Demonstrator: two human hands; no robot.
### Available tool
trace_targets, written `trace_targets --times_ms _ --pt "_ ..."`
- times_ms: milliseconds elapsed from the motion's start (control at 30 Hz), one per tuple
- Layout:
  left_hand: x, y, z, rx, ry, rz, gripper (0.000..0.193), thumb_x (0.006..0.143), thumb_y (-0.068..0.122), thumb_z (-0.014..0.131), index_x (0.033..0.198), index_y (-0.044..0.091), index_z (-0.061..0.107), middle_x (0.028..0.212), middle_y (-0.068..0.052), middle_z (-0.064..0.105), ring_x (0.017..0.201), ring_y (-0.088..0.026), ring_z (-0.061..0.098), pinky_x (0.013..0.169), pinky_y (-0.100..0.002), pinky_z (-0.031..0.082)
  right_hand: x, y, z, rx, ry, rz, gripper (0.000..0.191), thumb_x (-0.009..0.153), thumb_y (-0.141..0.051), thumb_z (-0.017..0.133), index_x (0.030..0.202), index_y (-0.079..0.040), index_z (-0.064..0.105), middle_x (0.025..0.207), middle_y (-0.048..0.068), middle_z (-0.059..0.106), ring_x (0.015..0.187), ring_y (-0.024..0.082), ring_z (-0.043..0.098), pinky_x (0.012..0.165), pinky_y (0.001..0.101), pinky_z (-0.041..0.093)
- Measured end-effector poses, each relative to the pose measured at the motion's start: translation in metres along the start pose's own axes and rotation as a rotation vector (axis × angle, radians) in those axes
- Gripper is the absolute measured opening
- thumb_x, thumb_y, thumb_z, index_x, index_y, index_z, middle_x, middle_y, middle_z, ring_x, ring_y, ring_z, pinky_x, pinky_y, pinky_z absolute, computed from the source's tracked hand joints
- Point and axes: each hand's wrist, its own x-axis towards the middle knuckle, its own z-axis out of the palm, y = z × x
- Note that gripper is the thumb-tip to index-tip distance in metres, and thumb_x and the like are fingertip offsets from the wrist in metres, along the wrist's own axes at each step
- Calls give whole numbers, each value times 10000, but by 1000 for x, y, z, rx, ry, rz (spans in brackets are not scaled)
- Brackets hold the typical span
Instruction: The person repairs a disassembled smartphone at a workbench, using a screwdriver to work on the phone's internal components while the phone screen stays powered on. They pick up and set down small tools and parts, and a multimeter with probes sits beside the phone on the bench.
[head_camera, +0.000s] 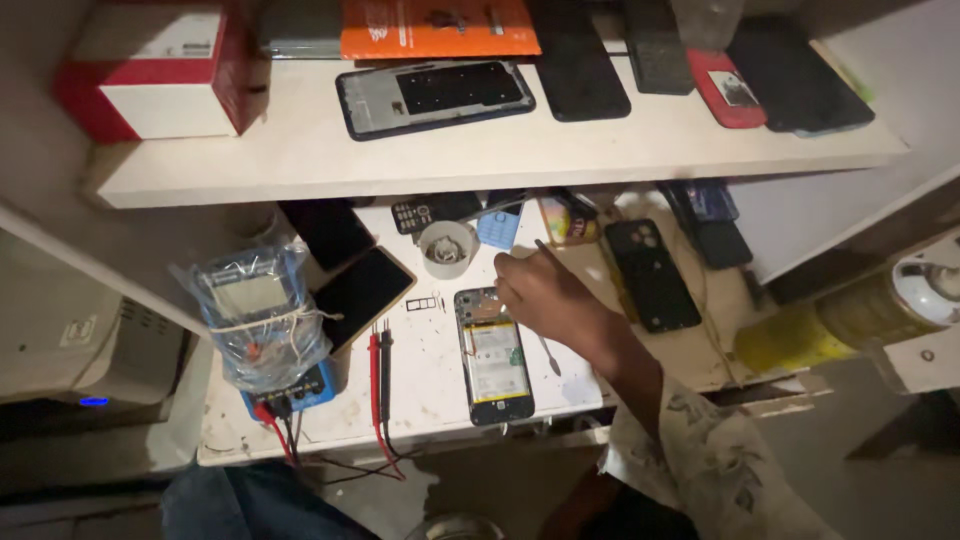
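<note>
Reaching over the scuffed white counter (420, 390) with my right hand (545, 295), I rest it at the top edge of the opened smartphone with its back cover off (494, 355), which lies flat, insides up, in the middle of the counter. My fingers are drawn together on a thin metal tool (541, 243); how firmly, I cannot tell. My left hand is out of view.

I judge this phone light and stiff but fragile: exposed board up top, a pale glossy battery with a yellow band below, all easily scratched. The safe hold looks to be the dark outer frame, by the long edges.

Just beside it lies a slim metal spudger (549, 354), and at the left red and black probe leads (379, 375), rubbery and limp, trail from a blue multimeter wrapped in crinkly clear plastic (262, 325). A small white round cup (447, 248) sits just beyond. A black matte phone back cover (652, 275) lies to the right.
</note>
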Motion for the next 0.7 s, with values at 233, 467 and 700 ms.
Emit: trace_targets --times_ms 233,467,700 --pt "24 7 -18 -43 3 -25 182 902 142 655 995 -11 684 945 -214 648 857 -370 637 730 -477 519 8 -1 -7 53 -38 -102 106 886 -61 627 836 28 594 728 230 638 714 413 663 741 486 527" --pt "20 10 -8 -92 8 -35 185 906 134 660 1013 -16 683 966 -221 659 880 -382 649 764 -478 528 1 -9 -10 20 -52 -7 102 915 -64 620 861 21 606 747 236 641 729 405 670 686 475 527" --pt "5 9 -35 -142 82 -26 190 909 125 665 1030 -20 682 987 -229 670 904 -394 660 798 -479 536 -8 -10 -11 76 28 -124 87 896 -38 623 877 32 575 821 229 637 767 406 660 672 475 513"
